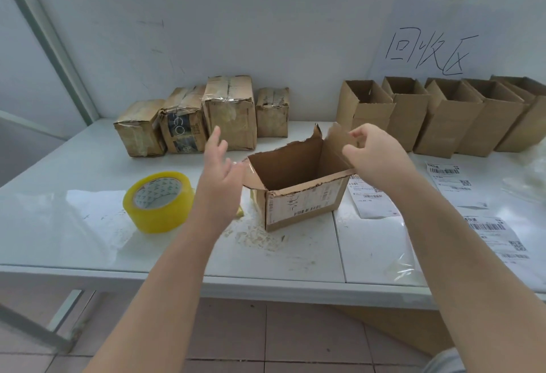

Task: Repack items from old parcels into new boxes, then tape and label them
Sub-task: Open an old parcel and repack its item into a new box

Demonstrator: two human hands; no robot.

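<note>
An opened old parcel [301,201] of torn brown cardboard stands in the middle of the white table [88,236], its top flaps up and its inside looking empty. My right hand [372,157] pinches the parcel's right flap [339,139] at its upper edge. My left hand [220,177] hovers just left of the parcel with fingers spread and relaxed, holding nothing. A roll of yellow packing tape [158,201] lies flat to the left of that hand.
Several sealed, worn parcels [227,112] line the back wall at the left. Several new open boxes [443,115] stand in a row at the back right. Shipping labels [369,195] and clear plastic film [401,263] lie on the right. Cardboard crumbs sit in front of the parcel.
</note>
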